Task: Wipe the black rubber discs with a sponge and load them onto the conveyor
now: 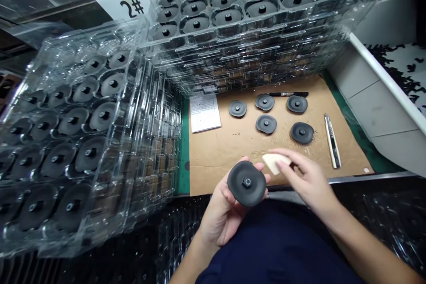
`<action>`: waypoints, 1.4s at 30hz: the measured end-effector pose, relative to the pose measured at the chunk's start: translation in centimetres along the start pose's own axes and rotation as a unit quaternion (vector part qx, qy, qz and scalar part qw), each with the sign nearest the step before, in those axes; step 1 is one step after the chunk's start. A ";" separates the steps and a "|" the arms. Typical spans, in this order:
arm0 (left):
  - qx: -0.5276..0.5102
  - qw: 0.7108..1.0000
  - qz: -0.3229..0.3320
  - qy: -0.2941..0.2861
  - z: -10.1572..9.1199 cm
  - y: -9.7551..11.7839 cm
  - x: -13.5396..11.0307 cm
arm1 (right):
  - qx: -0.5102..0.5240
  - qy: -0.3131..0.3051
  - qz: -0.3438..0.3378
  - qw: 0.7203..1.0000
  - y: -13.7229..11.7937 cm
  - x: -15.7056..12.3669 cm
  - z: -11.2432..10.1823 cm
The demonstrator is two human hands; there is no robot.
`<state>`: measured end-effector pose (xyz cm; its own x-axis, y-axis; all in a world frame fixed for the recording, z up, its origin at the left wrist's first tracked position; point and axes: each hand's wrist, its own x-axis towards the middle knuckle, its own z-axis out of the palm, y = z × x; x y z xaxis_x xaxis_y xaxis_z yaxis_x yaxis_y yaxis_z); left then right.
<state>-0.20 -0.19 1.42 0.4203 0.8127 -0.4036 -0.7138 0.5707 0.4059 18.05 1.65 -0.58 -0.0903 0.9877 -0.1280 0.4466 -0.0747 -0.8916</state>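
My left hand is wrapped round the underside of a black rubber disc, its concave face and central metal nut turned up. Between the thumb and fingers of my right hand is a cream wedge-shaped sponge, just right of the disc and apart from it. Beyond my hands, several similar discs lie on a cardboard sheet; the nearest is a black disc at the right.
Tall stacks of clear plastic trays full of discs stand behind and at the left. A utility knife, a pen and a paper pad lie on the cardboard. A white-rimmed bin borders the right.
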 end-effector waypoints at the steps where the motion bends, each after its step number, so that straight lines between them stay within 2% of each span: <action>1: 0.008 1.000 0.008 0.005 0.0 -0.1 0.0 | -0.010 0.039 -0.039 0.998 -1.7 0.1 -0.5; 3: 0.020 0.999 0.024 0.020 -0.1 -0.4 0.0 | -0.037 0.058 -0.162 0.984 -4.7 -0.1 -0.8; 4: 0.026 0.999 0.028 0.031 -0.1 -0.5 0.0 | -0.048 0.044 -0.225 0.972 -5.8 -0.3 -0.6; 6: 0.043 0.997 0.034 0.054 -0.3 -0.6 -0.1 | -0.055 -0.015 -0.288 0.956 -7.1 -0.7 0.0; 9: 0.062 0.993 0.058 0.086 -0.3 -0.7 -0.2 | -0.044 -0.137 -0.264 0.954 -7.3 -0.4 0.7; 10: 0.065 0.991 0.069 0.095 -0.2 -0.8 -0.2 | -0.042 -0.153 -0.254 0.954 -7.3 -0.1 0.9; 11: 0.069 0.989 0.077 0.103 0.0 -0.8 -0.2 | -0.040 -0.137 -0.256 0.956 -7.3 0.3 1.0; 14: 0.089 0.988 0.077 0.101 0.7 -0.7 -0.1 | -0.037 -0.034 -0.305 0.951 -7.3 0.8 1.0; 15: 0.092 0.989 0.073 0.089 0.9 -0.5 -0.1 | -0.030 -0.037 -0.326 0.944 -7.1 0.7 0.8; 17: 0.084 0.992 0.064 0.064 1.0 -0.1 -0.1 | -0.018 -0.098 -0.345 0.933 -6.5 0.1 0.2; 19: 0.067 0.995 0.056 0.052 0.7 0.2 -0.1 | -0.028 -0.134 -0.316 0.939 -5.7 -0.6 -0.5; 22: 0.052 0.995 0.055 0.071 0.0 0.2 -0.1 | -0.089 -0.068 -0.249 0.962 -4.9 -0.9 -1.3; 24: 0.053 0.993 0.056 0.089 -0.4 0.1 -0.2 | -0.108 -0.028 -0.254 0.961 -4.9 -0.5 -1.4; 27: 0.060 0.992 0.059 0.098 -0.4 0.4 -0.6 | -0.043 -0.038 -0.263 0.963 -4.8 0.3 -1.2; 30: 0.045 0.995 0.057 0.072 -0.1 1.1 -1.1 | 0.031 -0.019 -0.143 0.989 -3.1 0.9 -0.9; 32: 0.029 0.997 0.048 0.060 -0.1 1.3 -1.2 | 0.037 -0.009 -0.060 0.997 -0.9 1.1 -0.3; 33: 0.024 0.997 0.044 0.059 -0.2 1.4 -1.2 | 0.024 -0.015 -0.040 0.999 0.3 1.0 0.0; 37: 0.021 0.998 0.034 0.058 -0.8 1.3 -0.9 | -0.075 -0.047 -0.044 0.995 4.4 0.0 1.9; 42: 0.014 0.997 0.040 0.059 -1.2 1.2 -0.7 | -0.124 -0.028 -0.046 0.991 6.1 -1.3 3.1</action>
<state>-2.01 -0.18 1.26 0.2935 0.8368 -0.4621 -0.7260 0.5096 0.4617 18.15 -0.48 -7.17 -0.1880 0.9788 -0.0812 0.6384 0.0589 -0.7674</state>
